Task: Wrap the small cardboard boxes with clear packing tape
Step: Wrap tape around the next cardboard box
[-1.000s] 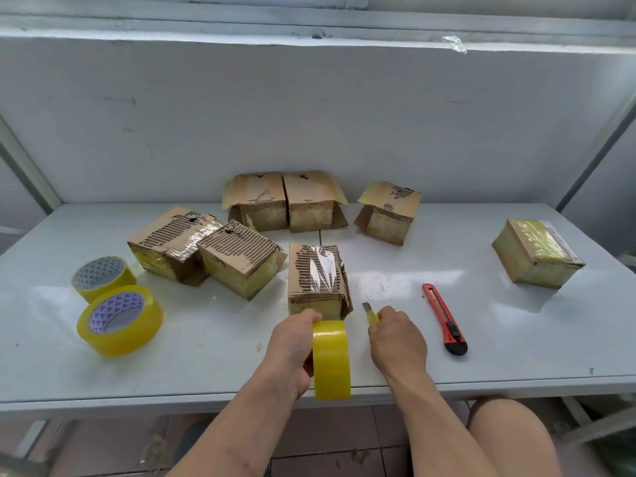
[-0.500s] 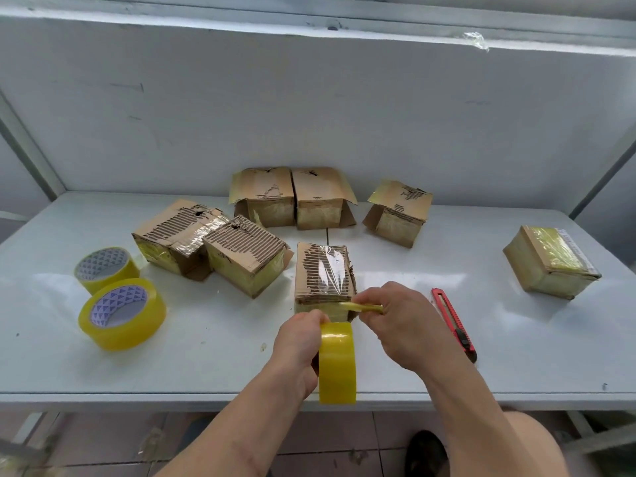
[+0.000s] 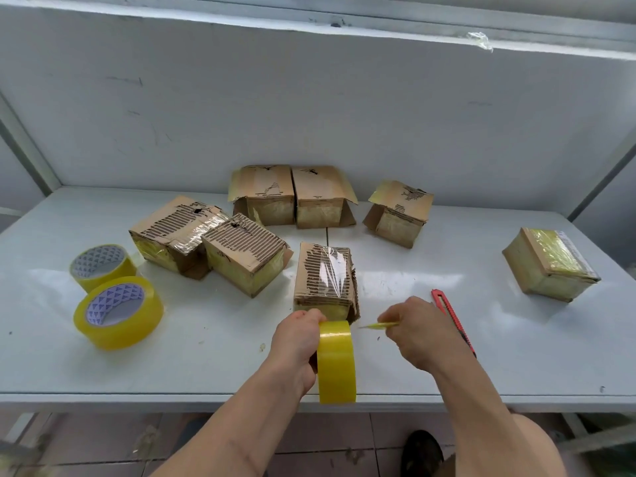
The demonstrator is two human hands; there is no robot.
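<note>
Left hand (image 3: 296, 342): fingers curled round an upright roll of yellowish tape (image 3: 336, 361), held on edge at the near rim of the counter (image 3: 213, 346).

Right hand (image 3: 421, 330): fingers pinching the free end of the tape strip (image 3: 377, 326), which sticks out to the left of the hand, just in front of the nearest box.

Nearest box (image 3: 325, 282): small cardboard box, closed, top torn to bare ridges and covered by a sheet of clear film; stands on the counter just behind the roll, contents not visible.

Other boxes, all closed or with contents hidden:
- two torn boxes (image 3: 210, 244) touching each other at left centre, yellowish tape on their sides;
- two boxes side by side (image 3: 292, 196) at the back, against the wall, flaps partly lifted;
- one box (image 3: 399, 213) to their right, tilted flap on top;
- one box (image 3: 550, 265) well apart at far right, wrapped in tape.

Two spare tape rolls (image 3: 118, 313) lie flat at the left, touching, patterned cores facing up.

Red utility knife (image 3: 447, 309) lies on the counter just beside the right hand, partly hidden by it.
</note>
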